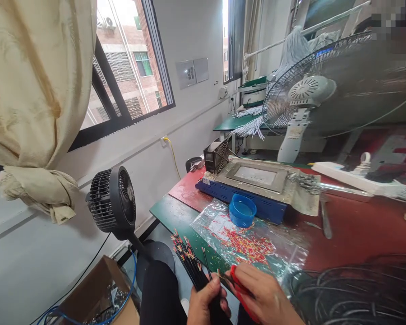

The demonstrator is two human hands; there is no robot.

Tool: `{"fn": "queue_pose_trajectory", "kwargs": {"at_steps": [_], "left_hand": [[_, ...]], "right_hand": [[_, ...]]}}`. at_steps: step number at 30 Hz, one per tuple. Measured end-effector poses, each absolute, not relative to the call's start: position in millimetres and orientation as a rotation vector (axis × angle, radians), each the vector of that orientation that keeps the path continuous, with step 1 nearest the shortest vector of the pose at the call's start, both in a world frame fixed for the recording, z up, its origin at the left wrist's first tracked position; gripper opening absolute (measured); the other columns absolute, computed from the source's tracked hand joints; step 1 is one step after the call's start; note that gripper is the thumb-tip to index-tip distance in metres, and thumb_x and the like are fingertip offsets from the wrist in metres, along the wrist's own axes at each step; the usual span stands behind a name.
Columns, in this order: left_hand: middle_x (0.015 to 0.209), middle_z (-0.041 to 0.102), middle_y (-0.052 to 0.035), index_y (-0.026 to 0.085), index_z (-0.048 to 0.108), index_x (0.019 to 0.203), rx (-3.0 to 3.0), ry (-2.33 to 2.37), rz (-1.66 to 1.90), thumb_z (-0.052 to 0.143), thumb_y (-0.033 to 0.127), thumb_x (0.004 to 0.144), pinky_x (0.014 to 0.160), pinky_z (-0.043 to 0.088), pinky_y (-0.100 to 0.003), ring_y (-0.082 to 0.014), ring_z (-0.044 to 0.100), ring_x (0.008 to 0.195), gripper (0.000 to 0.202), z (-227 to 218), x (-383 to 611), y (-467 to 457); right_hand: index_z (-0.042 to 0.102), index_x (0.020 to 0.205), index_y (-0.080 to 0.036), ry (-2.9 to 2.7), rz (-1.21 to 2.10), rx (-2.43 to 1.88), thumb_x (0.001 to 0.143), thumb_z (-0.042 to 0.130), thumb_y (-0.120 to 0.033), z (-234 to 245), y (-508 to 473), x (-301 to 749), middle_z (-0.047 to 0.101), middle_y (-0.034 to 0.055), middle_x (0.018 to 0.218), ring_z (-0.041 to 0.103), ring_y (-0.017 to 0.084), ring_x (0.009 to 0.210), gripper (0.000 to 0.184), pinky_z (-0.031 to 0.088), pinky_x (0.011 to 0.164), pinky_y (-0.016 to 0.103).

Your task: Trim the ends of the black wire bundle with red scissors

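Cutters w/ red handles sat v. close to the thumb of the L hand, so a slip could've nicked skin, & a slack grip might've dropped strands from the black cable bunch. L hand was wrapped round it by the green table edge; R hand was curled round the tool's handles, fingers partly hidden.
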State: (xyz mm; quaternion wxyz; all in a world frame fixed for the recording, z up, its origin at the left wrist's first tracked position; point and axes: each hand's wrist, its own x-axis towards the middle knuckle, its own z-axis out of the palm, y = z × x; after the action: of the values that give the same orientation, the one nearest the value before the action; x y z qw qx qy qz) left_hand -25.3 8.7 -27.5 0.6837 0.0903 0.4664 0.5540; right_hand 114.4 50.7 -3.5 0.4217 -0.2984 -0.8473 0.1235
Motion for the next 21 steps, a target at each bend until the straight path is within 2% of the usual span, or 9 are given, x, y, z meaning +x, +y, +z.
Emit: {"fn": "queue_pose_trajectory", "kwargs": {"at_steps": [5,7,10,17,21], "left_hand": [[0.044,0.051,0.0043,0.014,0.057,0.068,0.216,1.070,1.231,0.074,0.039,0.054,0.043,0.031,-0.021,-0.0049,0.041,0.037,0.034,-26.6,-26.8,9.6],[0.045,0.052,0.0043,0.014,0.056,0.069,0.196,1.100,1.237,0.075,0.038,0.053,0.042,0.031,-0.020,-0.0048,0.042,0.036,0.035,-24.4,-25.8,9.4],[0.045,0.053,0.0050,0.013,0.056,0.072,0.166,1.136,1.246,0.075,0.037,0.050,0.041,0.033,-0.019,-0.0043,0.042,0.035,0.038,-19.4,-22.8,8.5],[0.044,0.056,0.0047,0.015,0.054,0.071,0.168,1.143,1.268,0.078,0.039,0.045,0.039,0.033,-0.019,-0.0048,0.044,0.035,0.043,-5.3,-16.8,6.5],[0.046,0.056,0.0041,0.014,0.056,0.073,0.191,1.156,1.283,0.078,0.039,0.047,0.041,0.033,-0.020,-0.0050,0.044,0.036,0.043,-6.1,-14.9,5.8]], "right_hand": [[0.059,0.071,-0.019,-2.039,0.414,-0.792,0.087,0.052,-0.025,-6.5,56.5,117.0,0.058,0.0002,0.062,0.056,0.012,0.056,0.018,0.042,0.050,0.021],[0.061,0.078,-0.019,-2.031,0.369,-0.736,0.086,0.052,-0.021,-5.0,55.7,117.2,0.059,0.0003,0.064,0.057,0.012,0.058,0.012,0.043,0.052,0.021],[0.060,0.081,-0.019,-2.043,0.308,-0.667,0.088,0.047,-0.015,-1.3,54.1,116.5,0.057,-0.0002,0.063,0.055,0.011,0.058,0.015,0.043,0.052,0.020],[0.058,0.079,-0.019,-2.037,0.308,-0.625,0.088,0.044,-0.013,3.6,53.4,117.5,0.057,0.0000,0.063,0.052,0.011,0.058,0.018,0.041,0.053,0.019],[0.060,0.070,-0.019,-2.016,0.581,-0.757,0.084,0.051,-0.018,-3.2,52.4,117.1,0.058,0.0011,0.063,0.053,0.013,0.060,0.017,0.039,0.055,0.022]]}}
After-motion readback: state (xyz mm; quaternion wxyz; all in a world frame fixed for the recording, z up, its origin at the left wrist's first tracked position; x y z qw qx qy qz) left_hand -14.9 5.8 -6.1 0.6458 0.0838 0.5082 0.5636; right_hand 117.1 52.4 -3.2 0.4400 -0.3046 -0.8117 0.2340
